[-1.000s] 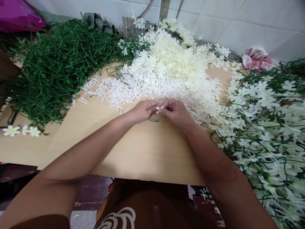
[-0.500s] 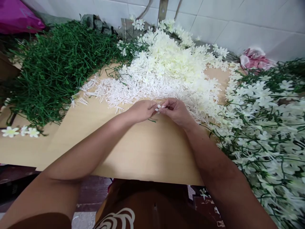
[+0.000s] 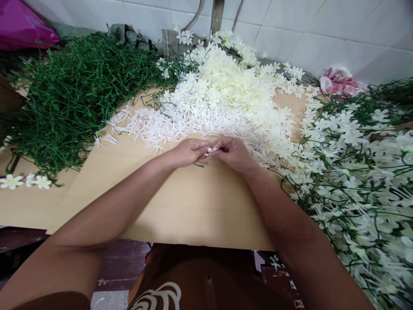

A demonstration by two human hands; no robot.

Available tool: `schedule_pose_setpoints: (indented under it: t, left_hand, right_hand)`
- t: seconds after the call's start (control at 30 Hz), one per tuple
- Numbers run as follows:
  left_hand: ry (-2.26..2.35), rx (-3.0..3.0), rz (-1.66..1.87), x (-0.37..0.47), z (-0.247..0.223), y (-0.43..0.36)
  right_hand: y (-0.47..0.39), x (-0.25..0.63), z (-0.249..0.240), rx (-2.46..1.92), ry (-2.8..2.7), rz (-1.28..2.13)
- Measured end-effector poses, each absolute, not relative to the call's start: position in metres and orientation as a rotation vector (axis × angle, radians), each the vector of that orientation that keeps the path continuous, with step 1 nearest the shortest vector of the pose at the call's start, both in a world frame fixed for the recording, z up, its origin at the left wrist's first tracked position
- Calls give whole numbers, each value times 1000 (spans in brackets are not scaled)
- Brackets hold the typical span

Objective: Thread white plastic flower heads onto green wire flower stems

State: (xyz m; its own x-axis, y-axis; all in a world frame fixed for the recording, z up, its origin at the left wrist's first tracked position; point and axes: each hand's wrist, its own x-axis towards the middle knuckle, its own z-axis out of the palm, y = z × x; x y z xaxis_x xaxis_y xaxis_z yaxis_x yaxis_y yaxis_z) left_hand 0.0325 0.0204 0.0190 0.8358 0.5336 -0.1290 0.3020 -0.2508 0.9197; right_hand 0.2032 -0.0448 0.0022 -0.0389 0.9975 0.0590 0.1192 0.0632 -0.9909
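My left hand (image 3: 191,152) and my right hand (image 3: 229,152) meet over the tan board (image 3: 193,202), fingertips close together. Between them is a small white flower (image 3: 210,150), pinched by the fingers of my right hand. A green stem (image 3: 199,165) pokes out below my left hand, whose fingers are closed around it. Just beyond the hands lie many thin white pieces (image 3: 155,125), with a heap of white and cream flowers (image 3: 232,82) behind them. The fingers hide where stem and flower come together.
Green stems (image 3: 80,90) are piled at the left. Flowers on green stems (image 3: 364,185) fill the right side. Several loose flowers (image 3: 11,181) lie at the left edge. A pink and white bag (image 3: 342,82) and a magenta bag (image 3: 26,26) rest near the tiled wall (image 3: 290,21).
Both hands have shifted slightly left and down in the picture, still together at the flower. The surroundings have shifted a little as the view moved.
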Motion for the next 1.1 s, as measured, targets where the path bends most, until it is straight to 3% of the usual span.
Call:
schedule_pose_setpoints:
  t: [0.73, 1.1]
  left_hand:
    - [499, 1797, 356, 36, 16, 19]
    - [580, 1786, 325, 38, 15, 14]
  right_hand:
    - [-38, 202, 8, -1209, -1178, 1353]
    - [-40, 195, 8, -1284, -1198, 1268]
